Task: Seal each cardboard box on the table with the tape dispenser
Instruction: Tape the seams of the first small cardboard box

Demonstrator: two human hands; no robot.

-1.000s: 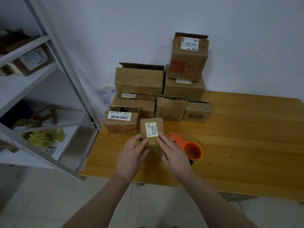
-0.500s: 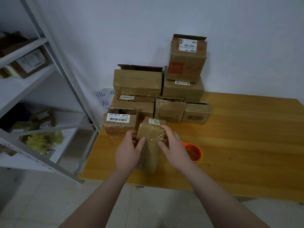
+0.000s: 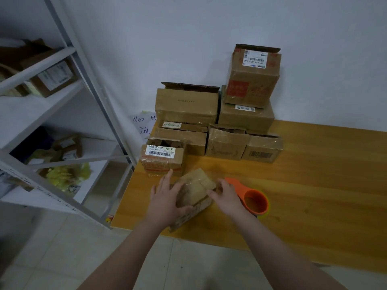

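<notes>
- My left hand (image 3: pixel 165 197) lies on the near-left face of the small brown cardboard box (image 3: pixel 195 190). The fingers are spread and nearly straight, pressing flat, and the thumb runs along the lower side.
- My right hand (image 3: pixel 227 197) holds the same box from the right. The fingers are curled over its far-right edge and the thumb is laid on the top face.
- The box sits tilted, with one top corner raised, on the orange-brown wooden table (image 3: pixel 314 185), near the front edge and towards the left corner.
- The orange plastic tape dispenser (image 3: pixel 255 200) rests on the table just to the right of my right hand. Neither hand holds it.
- Just behind the box stands a white-labelled open carton (image 3: pixel 163 159), and the gap between them is narrow.
- A stack of brown cartons (image 3: pixel 186 105) fills the back-left of the table against the wall.
- There is bare table surface to the right of the dispenser and behind it.
- The grey metal shelving (image 3: pixel 83 59) stands close beside the table's left edge.
- My right hand hides part of the dispenser's handle.
- I cannot make out the box's flap seam or the print on its side.
- The carton stack partly covers the handwritten paper note (image 3: pixel 142 124).
</notes>
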